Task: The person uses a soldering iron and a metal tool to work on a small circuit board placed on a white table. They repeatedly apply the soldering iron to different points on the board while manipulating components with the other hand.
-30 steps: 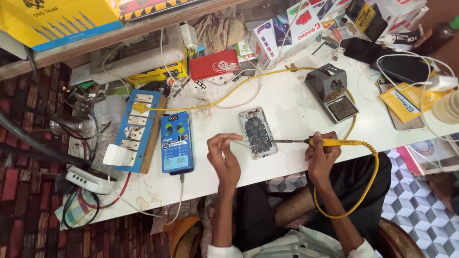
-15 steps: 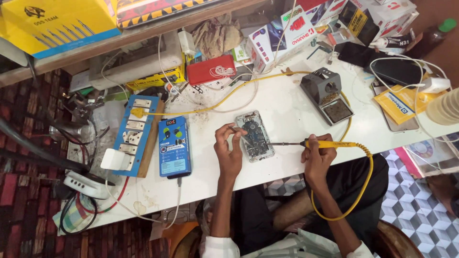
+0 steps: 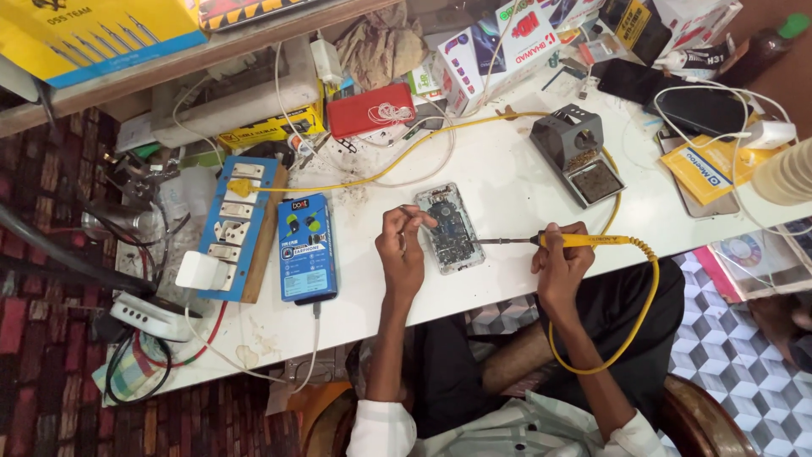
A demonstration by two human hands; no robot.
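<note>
**A:** Your fingers (image 3: 565, 244) on the right hand (image 3: 560, 261) are curled shut round the yellow handle of the soldering iron (image 3: 584, 241), aren't they?

**B:** Yes, wrapped tight about it, held like a pen. The dark metal tip runs out to your left and ends at the right edge of the opened phone (image 3: 450, 228).

**A:** And your left hand (image 3: 403, 254)?

**B:** It rests at the phone's left edge, thumb and forefinger pinched nearly closed above the top left corner of the board. Whether you hold anything between them I cannot tell; it is too small to make out.

**A:** Where does the phone lie?

**B:** Flat on the white table (image 3: 507, 178), its back off and the circuit board showing, between your two hands and right in front of you.

**A:** What else sits about you?

**B:** The iron's yellow cable (image 3: 643, 322) loops down over your lap and back up towards the grey iron stand (image 3: 578, 154), which stands beyond your right hand. To the left of your left hand lies a blue box (image 3: 306, 247), and beside that a blue switch board (image 3: 237, 222) with white sockets. A red case (image 3: 370, 110) lies further back on the table.
</note>
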